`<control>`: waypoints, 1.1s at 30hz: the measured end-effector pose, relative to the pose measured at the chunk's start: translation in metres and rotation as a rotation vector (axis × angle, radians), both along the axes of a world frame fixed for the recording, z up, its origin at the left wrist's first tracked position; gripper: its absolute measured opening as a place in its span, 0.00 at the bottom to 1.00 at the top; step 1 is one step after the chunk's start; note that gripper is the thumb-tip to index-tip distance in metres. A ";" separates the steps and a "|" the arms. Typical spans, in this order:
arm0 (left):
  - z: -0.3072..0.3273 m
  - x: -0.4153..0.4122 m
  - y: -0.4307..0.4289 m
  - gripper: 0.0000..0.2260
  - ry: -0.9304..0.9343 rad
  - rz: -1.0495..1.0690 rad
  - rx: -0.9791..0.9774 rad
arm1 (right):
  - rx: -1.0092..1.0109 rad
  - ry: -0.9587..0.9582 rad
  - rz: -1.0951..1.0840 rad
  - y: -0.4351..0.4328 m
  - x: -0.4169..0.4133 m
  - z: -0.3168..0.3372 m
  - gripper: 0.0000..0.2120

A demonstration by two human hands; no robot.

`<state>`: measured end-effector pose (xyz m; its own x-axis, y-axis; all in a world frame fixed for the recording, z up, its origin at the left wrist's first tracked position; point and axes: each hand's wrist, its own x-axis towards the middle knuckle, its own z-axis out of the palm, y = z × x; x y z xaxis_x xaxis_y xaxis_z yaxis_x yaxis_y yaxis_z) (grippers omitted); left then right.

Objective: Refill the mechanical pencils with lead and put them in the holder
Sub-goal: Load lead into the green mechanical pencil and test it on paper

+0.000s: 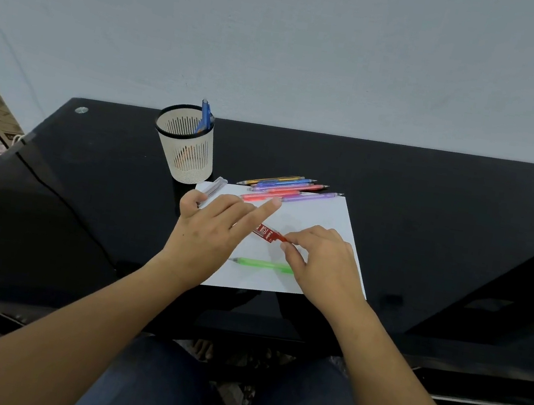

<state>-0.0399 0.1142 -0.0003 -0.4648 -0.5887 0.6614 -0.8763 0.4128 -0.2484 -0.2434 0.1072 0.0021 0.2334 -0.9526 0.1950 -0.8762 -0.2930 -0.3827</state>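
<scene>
the right hand (325, 263) pinches the right tip of the red lead box (266, 232) with thumb and first finger. the left hand (209, 228) holds the other end of the same box. its pointing finger sticks out straight toward one o'clock, and the thumb is hidden under the hand, so i can't see just how it grips. the box hangs a little above the white paper (325, 218), tilted, with the right end lower.

i think she is opening the box to get a lead out. to do it well, the left hand should keep the box still while the right hand pulls the cap gently, not with a jerk, because the leads are thin and snap or spill fast. it helps to stay over the paper, so a dropped lead is easy to find.

at six o'clock from the box, the green pencil (263, 265) lies flat on the paper, its back end touching the right hand. it looks like the next one to fill.

at twelve o'clock more pencils (290, 186) lie in a bunch on the paper's far edge. at ten o'clock is a clear lead box (216, 185), and past it the holder (189, 159) stands on the black table (447, 212) with a blue pencil (205, 116) in it.
</scene>
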 end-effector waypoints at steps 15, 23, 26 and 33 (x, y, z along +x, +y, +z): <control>-0.004 0.002 -0.003 0.33 -0.012 0.049 0.026 | 0.002 -0.025 0.000 -0.004 0.002 0.001 0.13; -0.007 0.001 -0.004 0.18 0.074 0.074 0.040 | -0.031 -0.088 -0.009 0.000 0.000 0.001 0.15; -0.005 0.000 -0.003 0.19 0.081 0.091 0.064 | -0.045 -0.030 -0.018 0.000 -0.001 0.002 0.15; -0.003 -0.001 -0.001 0.20 0.092 0.118 0.125 | -0.130 0.054 -0.016 -0.003 0.003 0.000 0.10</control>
<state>-0.0411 0.1132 -0.0030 -0.3287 -0.7158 0.6161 -0.9371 0.3285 -0.1184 -0.2402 0.1046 0.0023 0.2321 -0.9236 0.3050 -0.8993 -0.3232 -0.2946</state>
